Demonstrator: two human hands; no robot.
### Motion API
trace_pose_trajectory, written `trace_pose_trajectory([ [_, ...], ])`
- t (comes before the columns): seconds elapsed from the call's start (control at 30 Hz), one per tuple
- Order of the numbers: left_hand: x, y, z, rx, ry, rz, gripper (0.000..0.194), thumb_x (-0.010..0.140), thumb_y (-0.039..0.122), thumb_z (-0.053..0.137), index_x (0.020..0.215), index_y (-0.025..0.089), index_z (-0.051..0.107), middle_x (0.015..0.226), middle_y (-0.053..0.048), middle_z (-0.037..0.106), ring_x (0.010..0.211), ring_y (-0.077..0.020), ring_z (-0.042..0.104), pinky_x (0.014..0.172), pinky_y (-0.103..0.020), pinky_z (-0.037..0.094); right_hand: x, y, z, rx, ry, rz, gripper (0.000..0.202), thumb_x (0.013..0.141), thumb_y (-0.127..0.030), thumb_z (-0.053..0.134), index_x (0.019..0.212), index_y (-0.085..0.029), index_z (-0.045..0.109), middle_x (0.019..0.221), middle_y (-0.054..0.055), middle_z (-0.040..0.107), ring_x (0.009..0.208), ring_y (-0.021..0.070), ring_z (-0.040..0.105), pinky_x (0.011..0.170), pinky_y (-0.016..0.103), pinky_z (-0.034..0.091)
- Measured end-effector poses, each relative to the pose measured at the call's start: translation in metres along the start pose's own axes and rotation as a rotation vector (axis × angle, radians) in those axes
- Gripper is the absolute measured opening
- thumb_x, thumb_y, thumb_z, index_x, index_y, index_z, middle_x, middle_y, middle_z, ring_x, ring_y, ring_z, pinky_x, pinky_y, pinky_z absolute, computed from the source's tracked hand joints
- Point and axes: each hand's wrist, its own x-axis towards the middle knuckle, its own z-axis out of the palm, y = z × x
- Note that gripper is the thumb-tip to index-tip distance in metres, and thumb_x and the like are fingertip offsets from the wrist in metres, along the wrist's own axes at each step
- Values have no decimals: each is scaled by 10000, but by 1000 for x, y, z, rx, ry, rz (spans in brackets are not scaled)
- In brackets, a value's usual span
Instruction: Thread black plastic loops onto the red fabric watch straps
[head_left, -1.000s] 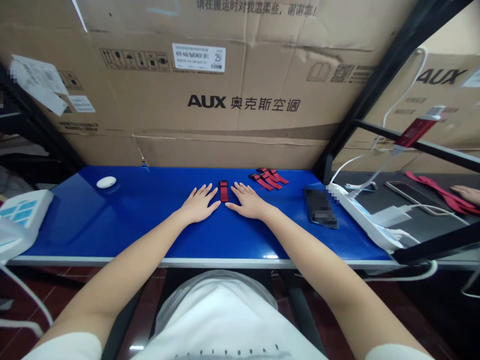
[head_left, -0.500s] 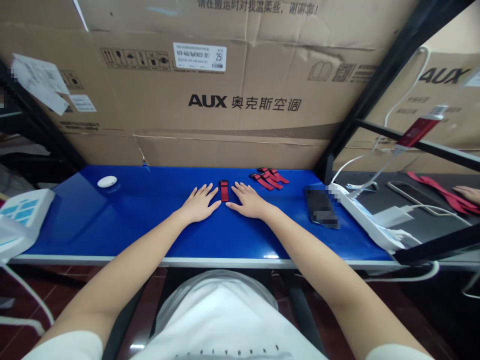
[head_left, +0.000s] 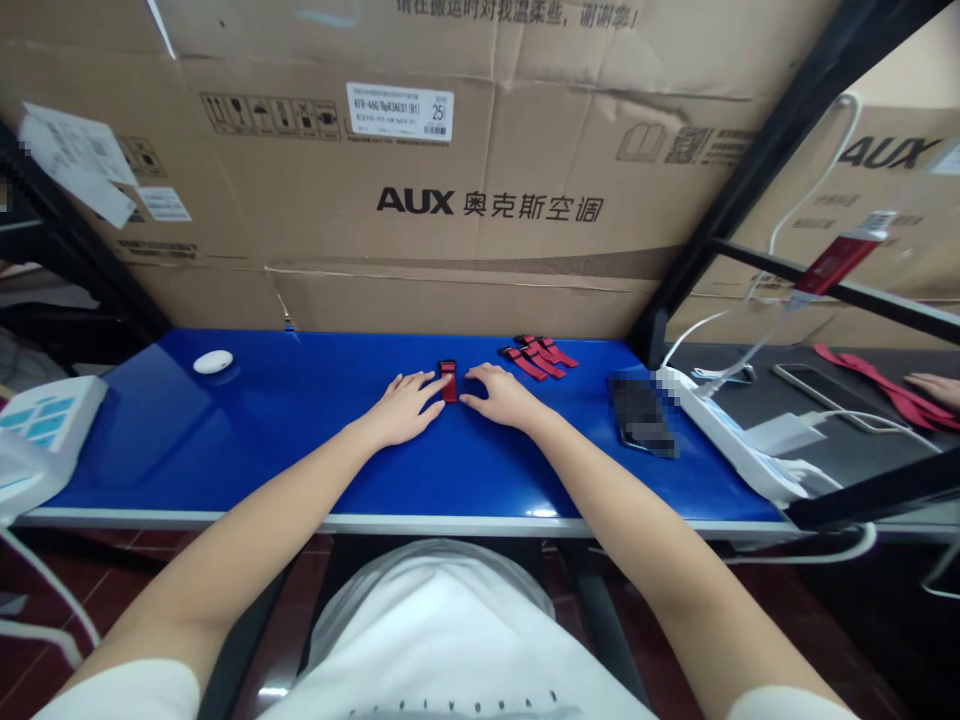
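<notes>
A short red strap with a black buckle [head_left: 450, 388] lies on the blue tabletop [head_left: 300, 470], its buckle end pointing away from me. To its left is my left hand [head_left: 405, 408], fingers apart, with a fingertip touching or just over the strap's edge. My right hand [head_left: 504, 397] rests close on the strap's right side, fingers slightly bent and thumb apart from them; nothing is in it. Farther right and back, several similar red straps [head_left: 536, 358] lie in a small overlapping group.
Behind the table stands a large cardboard box [head_left: 360, 230]. A white oval object [head_left: 214, 362] sits at back left. On the right are a dark, blurred-out flat object [head_left: 641, 415] and a white power strip [head_left: 727, 440]. Another person's hand [head_left: 937, 388] is by a red strap at far right.
Both hands have moved slightly: my left fingers have come in to the strap's edge, and my right fingers have curled from lying flat. The strap stays in place.
</notes>
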Motion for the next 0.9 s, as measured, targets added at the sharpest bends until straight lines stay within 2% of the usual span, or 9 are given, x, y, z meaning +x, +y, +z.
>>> trace_pose_trajectory([
  [0.07, 1, 4, -2, -24, 16, 93, 468, 969, 477, 342, 1337, 270, 542, 1477, -89, 449, 1363, -308, 386, 1129, -524, 246, 1, 2, -1, 61, 90, -35, 413, 849, -223, 587, 1251, -127, 595, 1235, 153, 612, 1147, 255, 572, 1024, 393, 425],
  [0.13, 2, 8, -5, -57, 41, 167, 407, 963, 464, 373, 1177, 225, 624, 1342, -99, 565, 1254, -289, 489, 1069, -467, 350, 1, 2, 0, 85, 124, -78, 438, 830, -160, 586, 1267, -137, 589, 1229, 145, 605, 1134, 246, 563, 1017, 386, 422],
  [0.2, 4, 10, -7, -88, 58, 217, 308, 940, 424, 440, 1048, 205, 628, 1146, -92, 648, 1096, -266, 571, 963, -412, 433, 1, 2, 1, 62, 97, -107, 439, 826, -164, 608, 1264, -164, 605, 1221, 142, 605, 1132, 261, 541, 1010, 416, 407],
  [0.33, 6, 10, -5, -117, 84, 207, 136, 899, 315, 501, 874, 204, 577, 930, -63, 648, 892, -237, 592, 783, -360, 465, 2, -1, 4, 33, 41, -113, 309, 818, -144, 633, 1117, -195, 693, 1093, 125, 634, 1047, 260, 532, 960, 431, 395],
  [0.43, 7, 10, -1, -171, 119, 157, 120, 878, 322, 543, 897, 205, 564, 950, -64, 640, 892, -238, 589, 765, -357, 460, 3, -3, 5, 140, 57, -114, 229, 762, -116, 681, 985, -165, 699, 992, 91, 623, 911, 204, 558, 878, 352, 429],
  [0.53, 9, 11, 2, -221, 165, 125, 267, 833, 391, 631, 1003, 200, 555, 993, -68, 634, 922, -247, 589, 798, -369, 462, 4, -4, 6, 280, 83, -40, 229, 691, -142, 736, 903, -162, 652, 856, 24, 603, 701, 138, 539, 716, 285, 440],
  [0.63, 11, 13, 2, -276, 202, 76, 346, 803, 427, 677, 1030, 197, 552, 1011, -66, 643, 925, -244, 603, 809, -367, 470, 5, -5, 6, 468, 72, 46, 269, 658, -196, 759, 875, -178, 600, 662, -45, 555, 584, 121, 514, 607, 257, 413],
  [0.73, 11, 15, 0, -337, 225, 80, 378, 797, 408, 698, 1084, 202, 564, 1070, -62, 661, 975, -236, 620, 861, -360, 472, 4, -6, 5, 700, 8, 72, 320, 624, -229, 776, 864, -184, 569, 633, -41, 586, 605, 142, 570, 601, 261, 436],
  [0.9, 9, 19, -4, -381, 234, 155, 309, 800, 392, 697, 1042, 206, 646, 1047, -44, 688, 980, -222, 638, 893, -353, 476, 2, -5, -1, 953, -178, 75, 324, 614, -203, 755, 886, -187, 580, 782, 7, 675, 761, 170, 639, 717, 296, 479],
])
